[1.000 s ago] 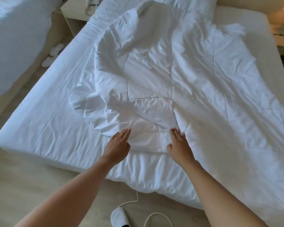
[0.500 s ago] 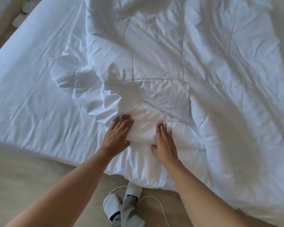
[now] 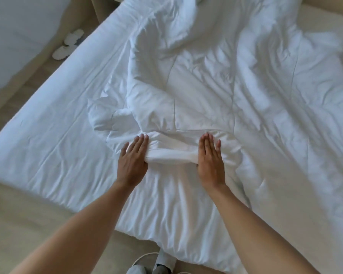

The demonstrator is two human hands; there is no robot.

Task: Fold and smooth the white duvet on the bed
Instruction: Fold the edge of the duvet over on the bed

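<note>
White duvet (image 3: 216, 80), crumpled and quilted, spread over the middle and right of the bed (image 3: 48, 139), with its near edge draped over the bed's foot toward the floor (image 3: 18, 210). A thick fold of the duvet (image 3: 171, 153) lies crosswise near the foot, bunched into a low roll between the two hands. Left hand (image 3: 132, 161): palm down, fingers straight and close together, thumb spread to the side; the fingers lie flat on the left end of the fold, pressing on it rather than gripping it. Right hand (image 3: 210, 159): palm down, fingers straight and nearly together, laid flat on the right end of the fold; the thumb is tucked out of sight at the fold's edge, so whether it hooks under the cloth cannot be told. Both forearms reach in from the lower edge of the view. A bare stretch of fitted sheet (image 3: 53, 123) shows left of the duvet. On the floor at upper left, beside the bed, lies a pair of white slippers (image 3: 67, 44). At the bottom edge, the person's slippered feet (image 3: 156, 265) stand beside a loop of white cable (image 3: 145, 255).
</note>
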